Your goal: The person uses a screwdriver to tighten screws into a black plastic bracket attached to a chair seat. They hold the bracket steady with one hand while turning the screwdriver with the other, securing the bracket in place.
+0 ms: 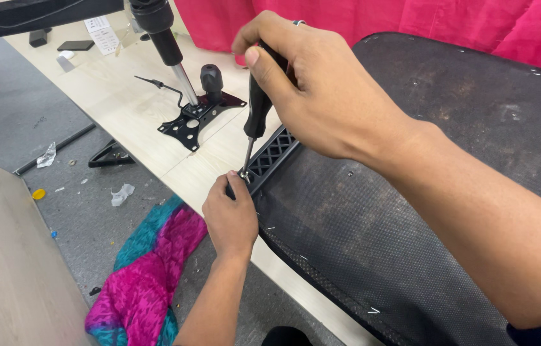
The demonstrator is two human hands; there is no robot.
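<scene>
1. The right hand is clenched round the black handle of a screwdriver; the tool stands nearly upright, its thin metal shaft pointing down to a small screw at the corner of the seat base.
2. The left hand pinches the corner of a black plastic bracket with a lattice of square holes, fingertips right beside the screwdriver tip; thumb and fingers are closed on the bracket's edge.
3. The seat base lies upside down; it is broad, rounded and covered in coarse, dusty black fabric, stapled along the rim.
4. It rests on a pale wood-grain table, smooth and matt; the bracket corner overhangs near the table's front edge.
5. Farther back on the table stands a black stamped-metal chair mechanism plate with round holes, a black knob, a thin lever and a shiny gas cylinder rising from it.
6. Below the table the floor is grey and littered with scraps of clear plastic; a crumpled pink and teal cloth lies there.
7. A bright pink drape hangs behind the table.
</scene>
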